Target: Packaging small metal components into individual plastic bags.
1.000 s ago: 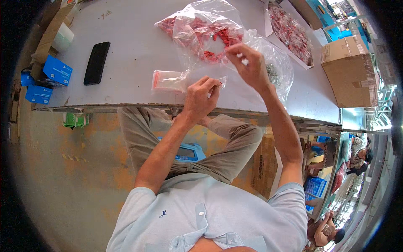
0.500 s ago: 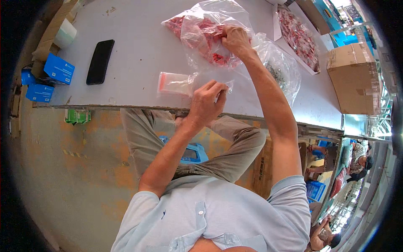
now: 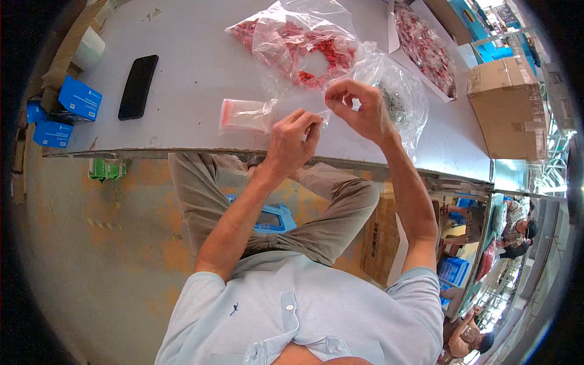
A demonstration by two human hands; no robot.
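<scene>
- Two hands: left hand (image 3: 294, 135) toward twelve o'clock from centre, right hand (image 3: 360, 111) toward one.
- Two big bags: red-filled bag (image 3: 313, 15) at twelve, metal-filled bag (image 3: 413, 118) near two; contents too many to count.
- One small bag (image 3: 325, 117) by the left hand.
- One zip-bag stack (image 3: 244, 115) at eleven, number unclear.
- One phone (image 3: 138, 87) at ten.
- At least two blue boxes (image 3: 80, 98) near ten.
- One white tray (image 3: 393, 36) between one and two.
- At least two co-workers (image 3: 517, 225) between three and five.

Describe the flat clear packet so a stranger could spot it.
At the near edge of the pale table, find the left hand. Left of it lies the clear packet, flat with a red-striped left end, unlike the bulky bag of red pieces beyond.
</scene>
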